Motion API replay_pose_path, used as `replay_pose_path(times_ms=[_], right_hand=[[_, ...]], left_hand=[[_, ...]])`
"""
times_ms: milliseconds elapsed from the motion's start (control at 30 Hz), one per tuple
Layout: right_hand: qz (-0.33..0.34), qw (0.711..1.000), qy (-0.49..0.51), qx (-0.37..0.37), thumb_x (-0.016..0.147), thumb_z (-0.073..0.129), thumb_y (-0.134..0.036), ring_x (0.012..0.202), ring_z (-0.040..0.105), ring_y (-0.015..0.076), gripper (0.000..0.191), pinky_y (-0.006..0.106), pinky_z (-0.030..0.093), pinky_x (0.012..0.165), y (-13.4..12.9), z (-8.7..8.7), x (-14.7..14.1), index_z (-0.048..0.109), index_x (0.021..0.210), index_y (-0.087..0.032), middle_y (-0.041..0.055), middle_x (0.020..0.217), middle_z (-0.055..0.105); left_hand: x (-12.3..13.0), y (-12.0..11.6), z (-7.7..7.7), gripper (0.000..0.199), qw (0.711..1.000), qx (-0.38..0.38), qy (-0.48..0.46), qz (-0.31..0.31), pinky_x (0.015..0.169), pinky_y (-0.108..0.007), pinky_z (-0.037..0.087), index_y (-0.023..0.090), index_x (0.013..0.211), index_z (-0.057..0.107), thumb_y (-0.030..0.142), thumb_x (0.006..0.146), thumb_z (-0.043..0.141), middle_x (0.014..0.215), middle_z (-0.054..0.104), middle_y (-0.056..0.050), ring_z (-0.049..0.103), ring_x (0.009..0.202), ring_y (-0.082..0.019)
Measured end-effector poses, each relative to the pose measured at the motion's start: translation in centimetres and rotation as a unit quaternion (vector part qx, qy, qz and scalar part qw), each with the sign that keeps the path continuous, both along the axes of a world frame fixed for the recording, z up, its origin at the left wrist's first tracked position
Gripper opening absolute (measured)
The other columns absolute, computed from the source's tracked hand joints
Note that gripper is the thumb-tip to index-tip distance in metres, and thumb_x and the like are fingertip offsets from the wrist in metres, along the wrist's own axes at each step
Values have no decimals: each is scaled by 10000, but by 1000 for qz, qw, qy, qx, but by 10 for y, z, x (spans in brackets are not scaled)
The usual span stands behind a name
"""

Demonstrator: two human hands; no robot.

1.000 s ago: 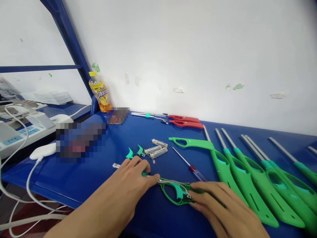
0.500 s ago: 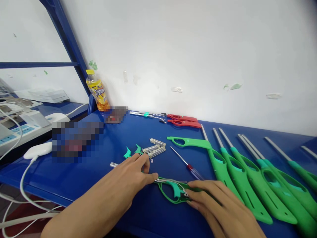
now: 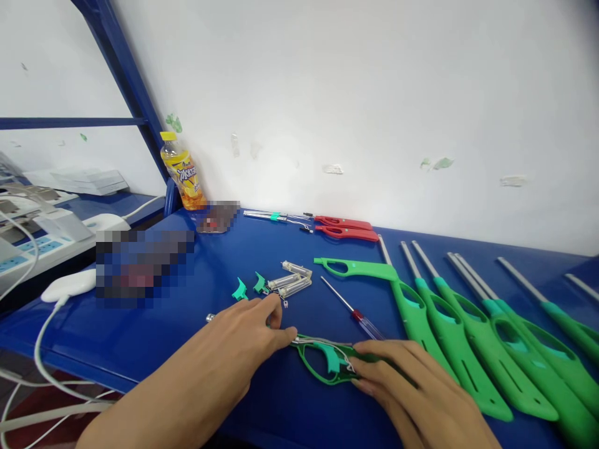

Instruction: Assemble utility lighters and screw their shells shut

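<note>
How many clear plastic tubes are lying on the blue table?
3, all just beyond the left hand: the back tube, the front-left tube and the front-right tube. That hand may hide others.

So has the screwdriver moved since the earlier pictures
No. The screwdriver keeps its place relative to the white mark on the wall; both simply sit slightly further left in view.

A person's left hand (image 3: 255, 327) grips one end of an opened green lighter casing (image 3: 344, 378) as the right hand (image 3: 412, 393) holds the other above a blue table (image 3: 215, 262). A teal trigger (image 3: 333, 360) and thin wires (image 3: 322, 341) show between them. A screwdriver (image 3: 358, 313) lies just beyond; green lighters (image 3: 468, 357) line the right, red casings (image 3: 350, 234) near the wall (image 3: 374, 93).
</note>
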State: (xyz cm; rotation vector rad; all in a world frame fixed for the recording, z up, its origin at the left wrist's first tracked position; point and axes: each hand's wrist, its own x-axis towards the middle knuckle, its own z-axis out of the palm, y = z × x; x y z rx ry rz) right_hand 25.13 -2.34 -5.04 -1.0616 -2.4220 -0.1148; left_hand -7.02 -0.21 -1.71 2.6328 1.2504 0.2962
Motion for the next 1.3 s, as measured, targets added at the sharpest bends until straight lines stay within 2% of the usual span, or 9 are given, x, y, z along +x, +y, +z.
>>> replay_pose_path(times_ms=[167,400,567,700,833,933,1033,1167,1300], right_hand=[[-6,1000,-1,-1,1110,482,-233,1068,766,202,267,292,675,871,-1,-2,0,715,1224,-294,35,1207,770],[-7,1000,9,-4,1097,501,-211,1060,761,199,260,297,679,845,-3,2,-1,714,1207,-310,19,1199,769],[-11,1000,15,4,1083,530,-206,1048,764,199,230,293,673,865,-2,0,-2,718,1185,-291,20,1192,775],[-16,1000,16,13,1069,580,-235,1054,769,207,210,307,670,890,0,-2,-3,725,1205,-303,9,1182,783],[-30,999,9,31,1072,591,-277,1030,778,213,201,330,673,863,-3,0,-4,728,1215,-312,6,1183,784],[-46,997,1,63,1077,583,-302,1048,782,221,249,339,675,855,-5,0,-4,708,1292,-296,23,1210,782],[-64,994,-28,82,1089,550,-336,1101,776,241,335,356,680,871,-5,-2,-4,667,1396,-273,40,1283,769],[-61,992,-78,83,1097,521,-390,1170,758,261,455,372,680,903,-2,-3,-5,579,1524,-245,36,1411,720],[-36,994,-78,59,1083,566,-385,1210,738,248,526,379,665,948,-1,-3,-6,498,1593,-280,-6,1463,688]], left_hand=[[6,-1,5,846,1000,-11,16,8,1139,-396,514,400,1416,639,-101,750,493,1428,618,-9,615,1318,-232],[27,-10,23,417,999,15,17,31,1033,-373,542,274,1149,749,14,946,494,1177,690,-54,666,1137,-239],[30,-11,13,286,998,57,27,30,1057,-418,525,252,1051,730,81,1018,502,1154,699,-63,676,1127,-262],[30,-11,11,335,997,65,45,26,1101,-473,502,257,1078,706,9,939,528,1219,699,-64,666,1190,-289],[38,-10,27,458,994,66,84,18,1027,-587,544,221,1100,713,-64,811,500,1168,718,-103,684,1130,-360],[49,-8,34,468,994,92,66,1,932,-524,598,202,1134,727,-63,813,513,1189,720,-116,697,1081,-344],[59,-5,29,408,994,109,29,-9,917,-476,610,205,1159,722,-37,883,543,1227,712,-105,693,1073,-313],[62,-2,16,276,997,82,-4,-8,952,-504,590,212,1104,715,37,1006,525,1199,685,-90,661,1075,-303],[62,0,15,379,999,31,0,-15,991,-491,561,218,1035,711,-82,932,504,1145,667,-52,637,1067,-273]])
